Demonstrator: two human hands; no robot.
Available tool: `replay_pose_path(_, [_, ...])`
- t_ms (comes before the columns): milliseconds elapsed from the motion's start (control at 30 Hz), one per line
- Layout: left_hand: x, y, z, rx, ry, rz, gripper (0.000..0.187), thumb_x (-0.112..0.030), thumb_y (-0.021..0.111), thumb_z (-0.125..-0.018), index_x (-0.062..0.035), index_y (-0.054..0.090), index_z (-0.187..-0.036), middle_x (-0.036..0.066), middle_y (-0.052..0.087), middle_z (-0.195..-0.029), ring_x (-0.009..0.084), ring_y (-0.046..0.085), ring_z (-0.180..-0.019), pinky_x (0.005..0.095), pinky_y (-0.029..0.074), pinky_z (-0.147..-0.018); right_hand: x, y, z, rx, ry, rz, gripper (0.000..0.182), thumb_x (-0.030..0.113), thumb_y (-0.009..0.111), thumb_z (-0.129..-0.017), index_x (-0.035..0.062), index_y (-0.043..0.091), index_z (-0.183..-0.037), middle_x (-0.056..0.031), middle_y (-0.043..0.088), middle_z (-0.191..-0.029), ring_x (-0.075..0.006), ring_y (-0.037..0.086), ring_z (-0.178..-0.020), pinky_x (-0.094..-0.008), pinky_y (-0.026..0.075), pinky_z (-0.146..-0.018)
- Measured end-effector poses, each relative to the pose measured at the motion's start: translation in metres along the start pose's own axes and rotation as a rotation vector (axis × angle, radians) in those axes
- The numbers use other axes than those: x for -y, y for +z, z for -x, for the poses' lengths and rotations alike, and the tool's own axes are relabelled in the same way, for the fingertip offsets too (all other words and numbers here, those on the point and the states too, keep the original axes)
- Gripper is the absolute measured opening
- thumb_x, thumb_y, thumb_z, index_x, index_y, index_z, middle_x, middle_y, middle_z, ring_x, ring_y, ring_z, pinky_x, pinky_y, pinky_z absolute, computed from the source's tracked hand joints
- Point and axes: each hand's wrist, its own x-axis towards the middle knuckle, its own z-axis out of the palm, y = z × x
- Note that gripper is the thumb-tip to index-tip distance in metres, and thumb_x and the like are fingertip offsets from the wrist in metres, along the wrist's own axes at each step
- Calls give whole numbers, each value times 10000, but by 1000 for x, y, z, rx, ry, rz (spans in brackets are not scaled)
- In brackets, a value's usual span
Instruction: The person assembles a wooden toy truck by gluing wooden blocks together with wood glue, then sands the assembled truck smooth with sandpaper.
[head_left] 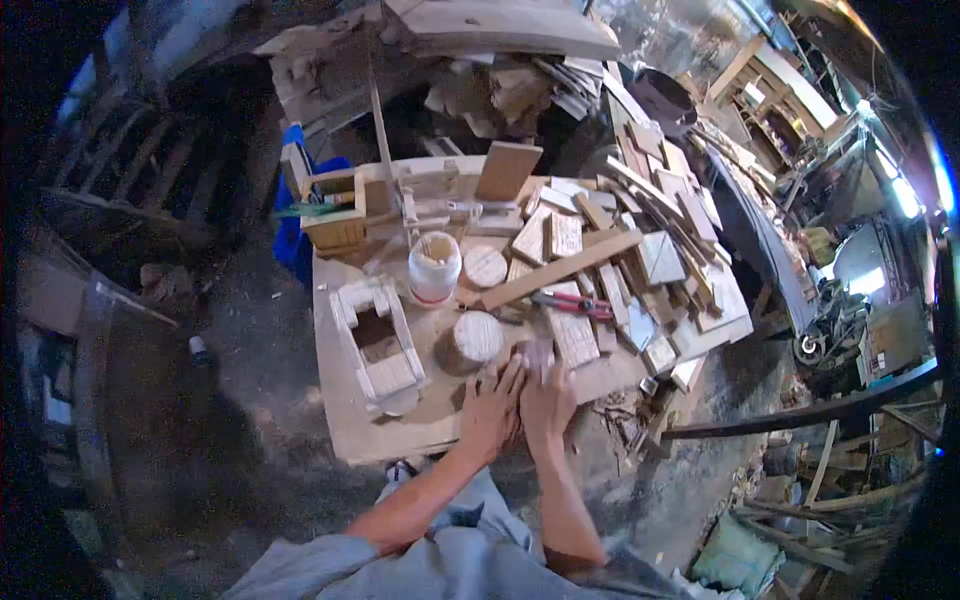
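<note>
Overhead view of a person seated at a low wooden worktable (350,420). The left hand (490,410) and right hand (547,400) lie side by side, thumbs touching, both flat with fingers extended and pressing down on a small wooden piece (537,350) on the tabletop; neither hand is closed around anything, and most of the piece is hidden beneath the fingertips. Just beyond the left hand's fingertips stands a round wooden block (475,338). Further beyond it, a white plastic jar (434,268) stands upright, with a second round block (485,266) beside it. To the left of the left hand sits a small wooden model house (378,340), its top open. Beyond the right hand lie red-handled pliers (572,303) and a long wooden strip (560,270) set diagonally. To the right of the right hand and beyond it, cut wooden offcuts (660,260) lie heaped. At the far left corner stands a wooden box (335,212) holding tools.
</note>
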Motion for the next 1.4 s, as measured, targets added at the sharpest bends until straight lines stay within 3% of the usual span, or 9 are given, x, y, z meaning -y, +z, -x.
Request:
replay_pose_path(100, [2, -1, 4, -31, 35, 30, 676, -264, 554, -913, -150, 377, -1555, 48, 293, -1642, 317, 346, -1428, 570, 344, -1081, -33, 20, 0, -173, -368, 282, 202, 153, 645, -908, -30, 577, -960, -233, 635, -843, -432, 634, -784, -516, 509, -662])
replay_pose_path(200, [5, -5, -8, -43, 7, 66, 664, -276, 549, -921, -125, 386, -1547, 60, 296, -1640, 319, 334, -1430, 555, 341, -1071, -7, -13, 30, 19, -1, 142, 209, 146, 643, -900, -33, 584, -988, -242, 627, -808, -455, 629, -758, -530, 505, -662])
replay_pose_path(667, [-1, 15, -1, -184, -1, 58, 588, -328, 510, -979, -106, 426, -1517, 84, 379, -1598, 333, 430, -1369, 549, 381, -1052, -6, -44, 57, 155, 60, 206, 326, 154, 660, -893, -65, 576, -1119, -293, 644, -1006, -470, 652, -905, -490, 528, -713])
replay_pose_path(833, [-9, -12, 4, -225, -39, 218, 617, -312, 526, -967, -102, 392, -1531, 87, 406, -1574, 366, 436, -1354, 594, 372, -1055, -44, -86, 70, -51, 235, -325, 305, 256, 590, -1012, -17, 586, -1148, -111, 668, -914, -242, 641, -731, -365, 515, -629])
replay_pose_path(967, [-3, -28, 16, -198, -23, 222, 525, -250, 529, -993, -70, 462, -1481, 129, 467, -1502, 339, 483, -1316, 560, 397, -1061, 8, -103, 52, 205, 642, -701, 294, 308, 549, -1043, 35, 600, -1141, -11, 634, -889, -100, 543, -685, -261, 439, -541])
replay_pose_path(1067, [9, -57, 36, -75, -156, 1329, 419, -172, 582, -1012, -54, 534, -1412, 128, 572, -1366, 239, 570, -1216, 433, 471, -1025, -3, -92, 55, 399, 632, -1010, 334, 366, 588, -1015, 80, 608, -1187, 0, 627, -884, -96, 544, -647, -242, 418, -492])
replay_pose_path(1167, [11, -72, 46, 51, -223, 1784, 382, -104, 641, -996, -54, 568, -1368, 88, 639, -1229, 144, 617, -1102, 300, 518, -950, -5, -78, 64, 644, 996, -1019, 374, 400, 624, -982, 84, 614, -1181, -12, 614, -835, -117, 530, -588, -246, 405, -461])
replay_pose_path(1333, [17, -85, 45, -52, -427, 1881, 210, -79, 691, -955, -40, 669, -1160, 17, 705, -955, 91, 656, -853, 272, 563, -768, -9, -63, 69, 976, 1227, -1327, 383, 425, 675, -952, 83, 636, -1119, -34, 632, -822, -125, 535, -574, -271, 412, -458])
replay_pose_path(1400, [24, -95, 48, -81, -565, 1365, 157, -98, 704, -944, -39, 688, -1088, 1, 689, -867, 84, 633, -772, 278, 541, -687, -4, -70, 53, 994, 1075, -1143, 359, 407, 681, -956, 86, 637, -1109, -27, 632, -820, -122, 543, -587, -270, 418, -466])
